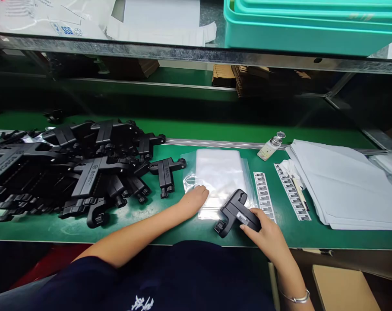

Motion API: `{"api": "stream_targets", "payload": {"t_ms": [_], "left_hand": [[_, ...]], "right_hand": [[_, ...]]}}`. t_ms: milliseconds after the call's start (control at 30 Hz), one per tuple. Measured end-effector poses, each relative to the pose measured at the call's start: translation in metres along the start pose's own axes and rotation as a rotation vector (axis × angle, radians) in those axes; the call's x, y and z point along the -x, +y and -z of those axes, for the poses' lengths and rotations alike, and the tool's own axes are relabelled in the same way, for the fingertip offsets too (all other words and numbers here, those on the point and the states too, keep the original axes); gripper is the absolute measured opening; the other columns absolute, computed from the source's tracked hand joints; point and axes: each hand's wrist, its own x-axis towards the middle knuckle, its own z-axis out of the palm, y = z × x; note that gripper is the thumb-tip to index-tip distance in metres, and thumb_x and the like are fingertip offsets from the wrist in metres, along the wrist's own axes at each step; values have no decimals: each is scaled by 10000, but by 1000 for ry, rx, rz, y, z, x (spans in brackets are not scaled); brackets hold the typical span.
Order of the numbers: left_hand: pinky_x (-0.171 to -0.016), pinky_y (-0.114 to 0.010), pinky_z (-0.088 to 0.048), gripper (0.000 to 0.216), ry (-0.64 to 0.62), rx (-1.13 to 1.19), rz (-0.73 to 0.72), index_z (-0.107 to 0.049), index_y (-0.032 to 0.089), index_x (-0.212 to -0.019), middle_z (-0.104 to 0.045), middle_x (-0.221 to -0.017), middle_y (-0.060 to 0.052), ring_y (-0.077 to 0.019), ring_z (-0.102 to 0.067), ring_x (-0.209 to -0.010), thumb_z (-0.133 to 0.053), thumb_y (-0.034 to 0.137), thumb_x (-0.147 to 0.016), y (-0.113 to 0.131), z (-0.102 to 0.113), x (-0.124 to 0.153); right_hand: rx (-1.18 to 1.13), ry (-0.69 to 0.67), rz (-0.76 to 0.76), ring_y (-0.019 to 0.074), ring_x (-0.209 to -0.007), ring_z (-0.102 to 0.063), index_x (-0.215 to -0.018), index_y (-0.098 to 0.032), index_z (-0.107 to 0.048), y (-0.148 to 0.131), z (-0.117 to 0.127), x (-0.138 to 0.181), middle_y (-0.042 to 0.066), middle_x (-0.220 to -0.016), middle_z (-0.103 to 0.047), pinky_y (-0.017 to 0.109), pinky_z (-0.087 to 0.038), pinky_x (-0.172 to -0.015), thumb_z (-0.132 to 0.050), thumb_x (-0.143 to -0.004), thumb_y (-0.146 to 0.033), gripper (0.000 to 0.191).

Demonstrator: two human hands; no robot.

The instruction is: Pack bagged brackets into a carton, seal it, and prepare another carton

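Note:
My right hand [265, 233] grips the end of a black plastic T-shaped bracket [236, 211], thumb on one side and fingers on the other. A small white label with dark marks sits on the bracket's face. Beneath it lies a stack of clear plastic bags [220, 168] on the green bench. At the stack's left edge, my left hand [196, 199] is closed, with its curled fingers on the plastic of a bag; the fingertips are partly hidden. To the left, a single black bracket marked BOSCH [165, 176] lies beside a big heap of similar brackets [89, 177].
Right of the bags lie two label strips [263, 194], a small bottle [270, 147] with a metal top, a pen-like tool [299, 192] and stacked white sheets [348, 185]. A metal shelf edge [183, 53] crosses above, carrying turquoise bins [306, 32].

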Motion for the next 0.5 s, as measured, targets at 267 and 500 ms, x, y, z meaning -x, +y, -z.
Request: {"api": "stream_targets", "payload": {"t_ms": [267, 500], "left_hand": [[-682, -305, -494, 315, 209, -104, -143, -561, 167, -1146, -642, -936, -98, -201, -610, -847, -356, 66, -930, -17, 4, 3], [-716, -271, -466, 237, 13, 287, 0, -603, 177, -919, -640, -929, -50, -174, -611, -827, -370, 210, -946, -12, 25, -10]], "right_hand": [[-81, -76, 43, 253, -974, -642, -1120, -240, -557, -14, -2, 4, 58, -1104, -667, 365, -497, -823, -616, -760, -411, 403], [-202, -258, 153, 231, -858, -637, -1063, -240, -585, -52, -17, -3, 34, -987, -686, 328, -485, -741, -638, -722, -290, 349]]}}
